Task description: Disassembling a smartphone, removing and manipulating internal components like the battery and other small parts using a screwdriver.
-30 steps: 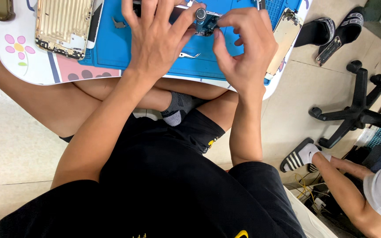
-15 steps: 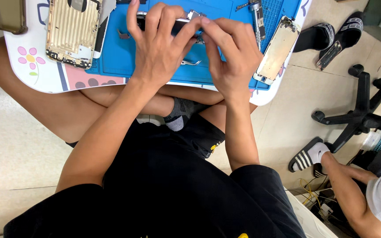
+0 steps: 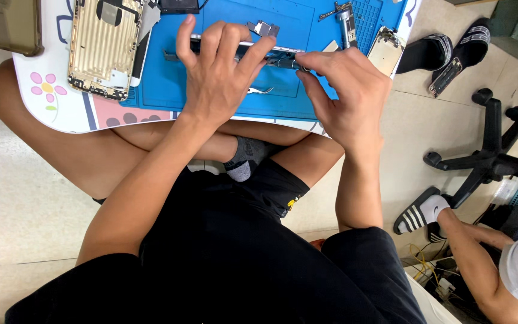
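Blue mat (image 3: 223, 102) under it, your left hand (image 3: 220, 75) grips the phone (image 3: 244, 49); right hand (image 3: 346, 90) pinches its end. Looks mid-disassembly; tweezers (image 3: 259, 90) below likely next.

One head-worn view looks steeply down, close over the lap and low table (image 3: 61, 117)

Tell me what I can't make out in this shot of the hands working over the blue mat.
Head view only:
- The small part pinched by the right hand: too small to identify.
- The phone frame under the left hand: mostly hidden by its fingers.
- The gold phone housing: cut off by the top edge.
- The person at right: cut off by the frame edge.
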